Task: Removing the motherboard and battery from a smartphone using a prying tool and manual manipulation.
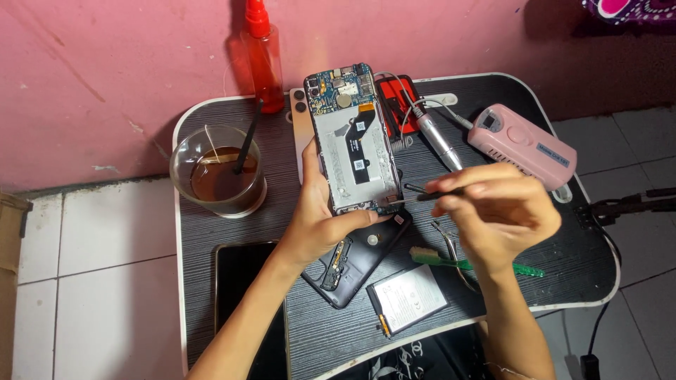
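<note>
The left hand (320, 225) is curled around the lower end of an opened phone (352, 141), thumb on its near edge and fingers behind, holding it tilted up above the worktop (211, 232). The phone's back is off, showing a circuit board at the top and a pale metal plate with two small white labels. The right hand (493, 211) is closed in a pinch on a thin dark tool (422, 195), whose tip touches the bottom edge of the phone.

Under the phone lies its black back cover (355, 267), and just beside that a flat battery (407, 298) with a white label, face up near the front edge. A green toothbrush (465, 264) and metal tweezers (451, 243) lie under the right wrist. A pink box-shaped device (521, 144) sits at the far right, with a grey pen-like handpiece (436, 141) next to it. At the far left stand a glass (218, 172) of brown liquid and a red bottle (264, 56). A dark screen panel (243, 281) lies by the left forearm.
</note>
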